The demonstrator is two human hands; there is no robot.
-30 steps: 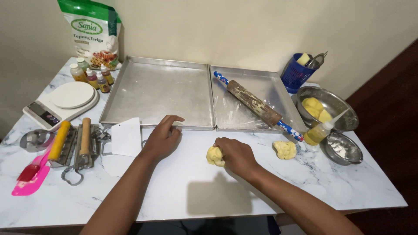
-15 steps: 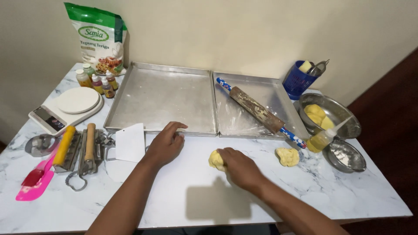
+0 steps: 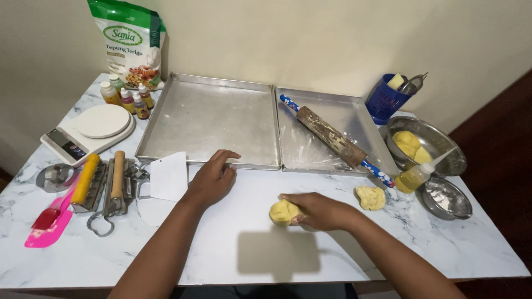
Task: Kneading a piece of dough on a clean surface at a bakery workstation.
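Note:
My right hand [image 3: 318, 211] rests on the marble table [image 3: 233, 249] with its fingers curled around a lump of yellow dough [image 3: 283, 212]. My left hand [image 3: 213, 178] lies flat on the table, fingers spread, its fingertips at the front rim of the left metal baking tray [image 3: 213, 119]. A second, smaller piece of yellow dough [image 3: 370, 197] sits on the table to the right of my right hand.
A wooden rolling pin [image 3: 331, 137] lies across the right tray [image 3: 332, 133]. A steel bowl with dough [image 3: 424, 145], a small steel dish [image 3: 446, 197], a squeeze bottle [image 3: 413, 178] and a blue cup [image 3: 384, 99] stand right. A white scraper [image 3: 169, 176], metal tools [image 3: 108, 182], pink spatula [image 3: 47, 221], scale [image 3: 88, 130], small bottles [image 3: 126, 98] and flour bag [image 3: 128, 41] are left.
My right hand has stayed on the dough lump, shifting slightly as it works it. My left hand has kept its place at the tray's rim. The view has shifted a little.

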